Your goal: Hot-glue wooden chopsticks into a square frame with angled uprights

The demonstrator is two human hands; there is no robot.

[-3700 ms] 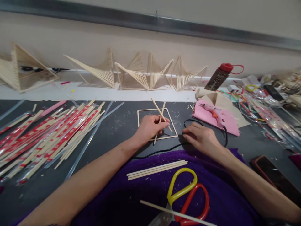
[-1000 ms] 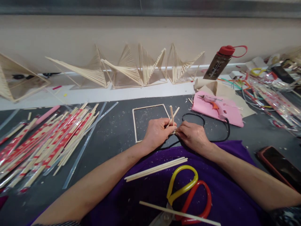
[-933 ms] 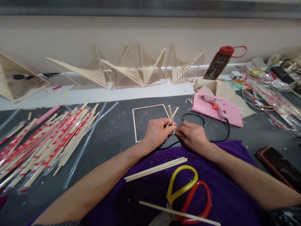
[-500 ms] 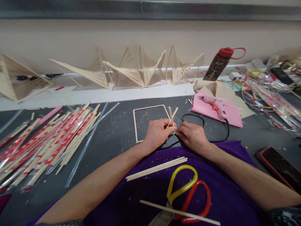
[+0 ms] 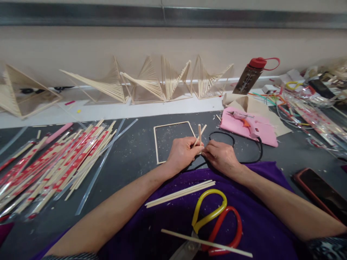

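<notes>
My left hand (image 5: pixel 182 153) is closed around thin wooden sticks (image 5: pixel 200 134), two of which rise crossed above its fingers. Right up against it, my right hand (image 5: pixel 221 153) pinches at the lower end of those sticks; its fingertips hide what exactly they grip. Just behind my left hand a square frame of wooden sticks (image 5: pixel 155 144) lies flat on the dark table. A few loose sticks (image 5: pixel 180 194) rest on the purple cloth (image 5: pixel 260 206) in front of me, beside scissors (image 5: pixel 208 216) with one yellow and one red handle. Another single stick (image 5: pixel 217 245) lies across the scissors.
Several twisted stick models (image 5: pixel 145 85) stand along the wall. Packed sticks (image 5: pixel 62 162) and clear glue sticks (image 5: pixel 99 173) lie at left. On the right are a glue gun (image 5: pixel 248 124) on pink cloth, its black cord (image 5: pixel 261 150), a bottle (image 5: pixel 249 76) and a phone (image 5: pixel 321 193).
The crossed sticks in my hands have tilted slightly, the front one now more upright. Both hands stay nearly in the same place, and the view has shifted a little.
</notes>
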